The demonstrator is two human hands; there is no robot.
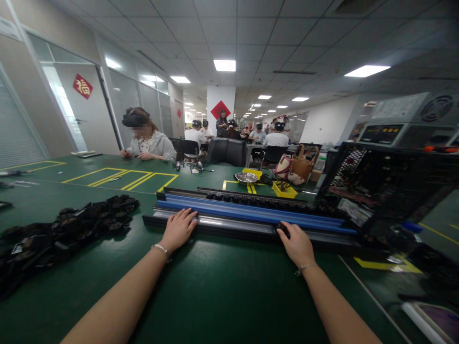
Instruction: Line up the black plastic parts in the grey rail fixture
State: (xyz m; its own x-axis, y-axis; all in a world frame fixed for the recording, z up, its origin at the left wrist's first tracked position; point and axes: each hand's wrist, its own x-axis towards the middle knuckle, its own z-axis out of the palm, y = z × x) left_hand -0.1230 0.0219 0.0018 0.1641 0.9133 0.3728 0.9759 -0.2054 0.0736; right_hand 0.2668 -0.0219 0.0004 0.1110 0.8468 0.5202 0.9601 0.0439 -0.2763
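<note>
A long black rail (233,225) with a shiny channel lies across the green table, with a blue rail (251,210) behind it. My left hand (180,229) rests on the black rail near its left end, fingers extended and slightly apart, holding nothing. Farther right, my right hand (296,242) has its thumb and fingers closed round a small black piece (283,229) at the channel. The fingers partly hide that piece. Behind the blue rail runs another dark rail with several small black parts along it.
Black parts (71,231) are heaped at the left. An open computer case (401,191) stands at the right. A metal bowl (246,177) and a yellow bin (284,190) sit beyond the rails. A person (147,138) sits across the table at the left.
</note>
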